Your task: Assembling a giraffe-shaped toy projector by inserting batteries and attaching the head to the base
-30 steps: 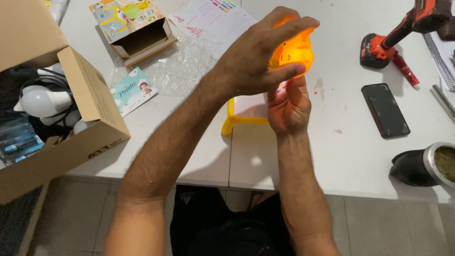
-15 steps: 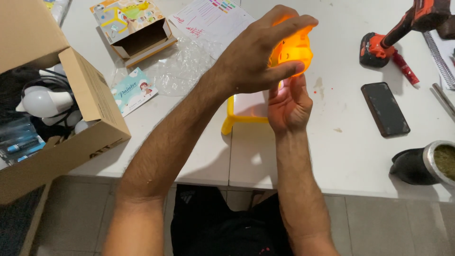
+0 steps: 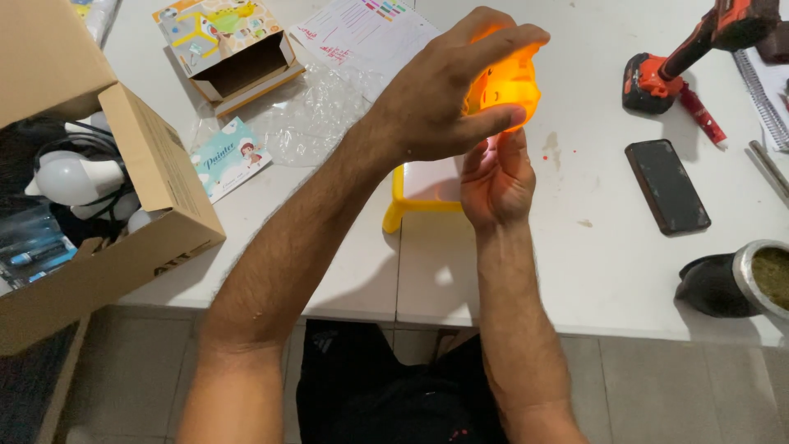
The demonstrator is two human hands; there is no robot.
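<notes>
Left hand (image 3: 440, 99): raised above the counter, grip clenched over the top and side of the orange glowing toy, fingers curled across its upper edge, thumb along its lower face.
Right hand (image 3: 496, 182): beneath the toy, palm turned up, fingertips touching its underside; whether the grip closes on it cannot be told.
Orange glowing toy (image 3: 508, 82): small rounded plastic body, lit from within, held in the air between both hands, above the middle of the counter; largely hidden by the left hand.
Counter (image 3: 575, 271): white, flat, carries everything listed below.
Yellow tray (image 3: 403, 201): on the counter directly under the hands, only a corner and rim visible.
Cardboard box (image 3: 156, 197): large, open, at the counter's left edge; holds white bulbs (image 3: 70, 179) and dark cables.
Small printed carton (image 3: 234, 49): open, far left of the counter, colourful top.
Clear plastic wrap (image 3: 316, 115): crumpled, just beside the small carton.
Leaflet (image 3: 226, 156): light blue, lying between the cardboard box and the plastic wrap.
Instruction sheet (image 3: 362, 29): white paper, partly under the left hand.
Power drill (image 3: 699, 49): red and black, far right.
Phone (image 3: 667, 185): black, face up, right of the hands.
Metal cup (image 3: 760, 279): right edge, filled with green herb.
</notes>
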